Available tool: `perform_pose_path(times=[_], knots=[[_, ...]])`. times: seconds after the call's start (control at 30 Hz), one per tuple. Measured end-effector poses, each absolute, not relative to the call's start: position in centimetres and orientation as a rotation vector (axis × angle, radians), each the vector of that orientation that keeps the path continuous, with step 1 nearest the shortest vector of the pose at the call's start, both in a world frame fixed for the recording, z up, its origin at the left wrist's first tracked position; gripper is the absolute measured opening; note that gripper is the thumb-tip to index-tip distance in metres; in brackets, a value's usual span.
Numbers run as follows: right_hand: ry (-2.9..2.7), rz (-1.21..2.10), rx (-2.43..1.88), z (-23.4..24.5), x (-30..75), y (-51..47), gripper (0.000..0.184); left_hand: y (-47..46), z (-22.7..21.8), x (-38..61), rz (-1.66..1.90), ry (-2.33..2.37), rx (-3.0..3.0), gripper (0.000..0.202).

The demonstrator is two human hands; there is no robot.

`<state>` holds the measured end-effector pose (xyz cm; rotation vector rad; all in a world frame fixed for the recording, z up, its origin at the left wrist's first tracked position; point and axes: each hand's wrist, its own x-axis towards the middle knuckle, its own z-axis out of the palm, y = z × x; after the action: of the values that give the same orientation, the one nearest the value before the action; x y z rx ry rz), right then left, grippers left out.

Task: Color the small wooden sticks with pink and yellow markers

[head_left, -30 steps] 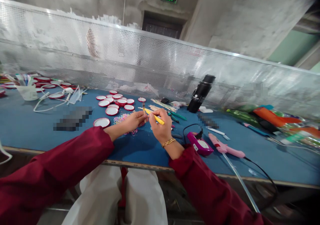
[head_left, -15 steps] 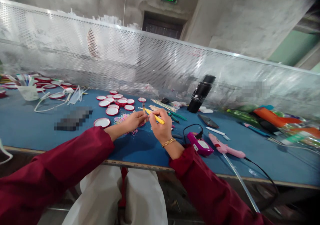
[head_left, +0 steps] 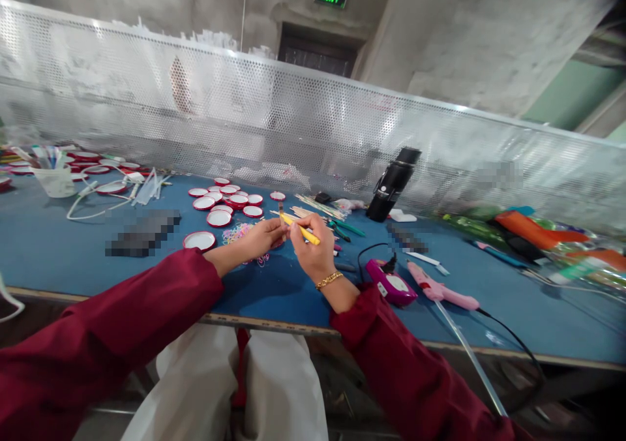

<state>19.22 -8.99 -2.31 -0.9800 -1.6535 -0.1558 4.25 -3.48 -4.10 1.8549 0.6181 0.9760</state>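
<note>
My left hand [head_left: 268, 237] is closed in a pinch around a thin brownish stick [head_left: 280, 207], which stands upright with a darker top end. My right hand [head_left: 315, 244] grips a slim yellow pen-like tool [head_left: 308, 233] the way one holds a pencil. Its pointed end reaches to the stick, close to my left fingertips; whether the two touch I cannot tell. Beside and partly behind my left hand lies a heap of small pastel-coloured rings or bands [head_left: 237, 233]. White-faced, red-rimmed lids [head_left: 219, 218] lie in a group behind it.
Thin wooden sticks [head_left: 317, 204] and green-handled pliers [head_left: 349, 227] lie beyond my hands. To the right are a purple power socket box [head_left: 394, 284], a pink glue gun [head_left: 440, 291] and a black bottle [head_left: 394, 183]. A blurred dark slab [head_left: 143, 232] lies left; perforated metal panel [head_left: 293, 121] behind.
The yellow tool and my right fingers have shifted slightly left. The tool's tip now sits nearer the stick's upper part. My left hand stays nearly in place.
</note>
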Motion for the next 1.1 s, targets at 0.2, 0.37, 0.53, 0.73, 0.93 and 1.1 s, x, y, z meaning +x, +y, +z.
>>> perform_pose_path(times=[0.2,0.37,0.53,0.73,0.93,1.1], knots=[[-1.607,-0.177,-1.003,-2.22,19.23,-8.96,0.009,-3.53,-3.99,4.20,0.982,0.640,1.900,0.037],[-1.661,-0.174,-0.989,-2.18,19.18,-9.06,0.006,-3.34,-4.18,4.27,0.979,0.613,1.864,0.035],[-1.609,-0.179,-0.994,-2.20,19.28,-8.93,0.009,-3.48,-4.09,4.23,0.982,0.619,1.889,0.035],[-1.645,-0.172,-0.996,-2.18,19.23,-9.01,0.007,-3.59,-3.99,4.26,0.973,0.608,1.862,0.035],[-1.609,-0.166,-0.980,-2.16,19.23,-8.97,0.008,-3.79,-3.71,4.21,0.971,0.641,1.895,0.037],[-1.638,-0.165,-0.991,-2.10,19.21,-9.04,0.007,-3.78,-3.73,4.24,0.978,0.639,1.880,0.038]])
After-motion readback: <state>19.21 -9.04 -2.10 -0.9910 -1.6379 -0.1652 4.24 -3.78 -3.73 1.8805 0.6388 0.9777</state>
